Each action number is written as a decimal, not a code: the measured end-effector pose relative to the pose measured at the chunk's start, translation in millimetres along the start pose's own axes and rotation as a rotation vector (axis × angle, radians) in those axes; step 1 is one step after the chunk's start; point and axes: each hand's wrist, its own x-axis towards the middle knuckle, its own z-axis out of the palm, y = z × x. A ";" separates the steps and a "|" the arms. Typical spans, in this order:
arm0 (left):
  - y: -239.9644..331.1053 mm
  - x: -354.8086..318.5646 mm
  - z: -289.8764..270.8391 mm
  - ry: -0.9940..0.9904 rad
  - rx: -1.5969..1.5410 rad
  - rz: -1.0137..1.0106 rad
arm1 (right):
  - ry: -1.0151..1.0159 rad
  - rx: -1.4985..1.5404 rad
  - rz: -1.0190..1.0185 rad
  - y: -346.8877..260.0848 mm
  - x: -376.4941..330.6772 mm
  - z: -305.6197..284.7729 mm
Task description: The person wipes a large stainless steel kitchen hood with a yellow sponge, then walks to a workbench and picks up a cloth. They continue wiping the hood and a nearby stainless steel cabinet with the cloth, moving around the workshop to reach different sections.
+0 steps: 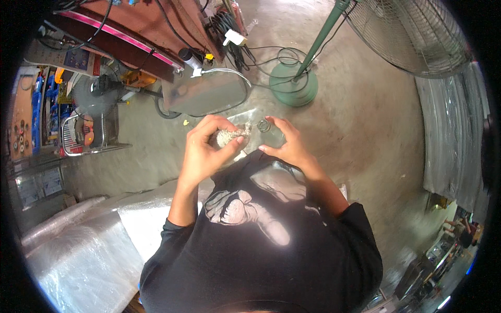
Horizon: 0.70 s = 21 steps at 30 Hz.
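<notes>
My left hand (207, 147) is raised in front of my chest, its thumb and fingers closed on an off-white knotted or knitted cord piece (227, 137). A short, lumpy end of that piece sticks out toward the right hand. Opposite it, my right hand (290, 144) is curled, with thumb and forefinger apart. At the tip of its forefinger is a small metal ring (263, 125), apparently held there. Between the right thumb and forefinger the area looks greyish and see-through; I cannot tell whether a clear thing is there. The two hands do not touch.
A green-based standing fan (294, 86) with a wire cage (412, 36) stands ahead right. Cables (284, 55) trail over the floor. A reddish workbench (141, 31) is ahead left. Plastic-wrapped goods lie at left (83, 255) and right (451, 135). A metal chair (78, 135) stands left.
</notes>
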 end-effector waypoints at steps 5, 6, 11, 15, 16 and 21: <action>0.9 -18.0 18.5 -0.023 0.088 0.053 | 0.142 0.068 0.081 2.7 2.3 -16.0; 1.5 -24.2 23.0 -0.050 0.091 0.019 | 0.180 0.061 0.107 2.2 3.6 -22.4; -1.9 -51.0 45.3 -0.305 0.100 -0.043 | 0.253 -0.045 -0.016 -8.2 11.3 -58.5; -13.8 -63.7 59.6 -0.269 -0.034 -0.191 | 0.175 -0.118 -0.047 -26.5 6.5 -66.4; -17.2 -66.5 62.0 -0.243 -0.074 -0.265 | 0.156 -0.098 -0.038 -31.0 3.9 -64.5; -31.0 -81.2 70.0 -0.176 -0.215 -0.498 | 0.112 -0.059 -0.063 -46.1 -9.4 -47.6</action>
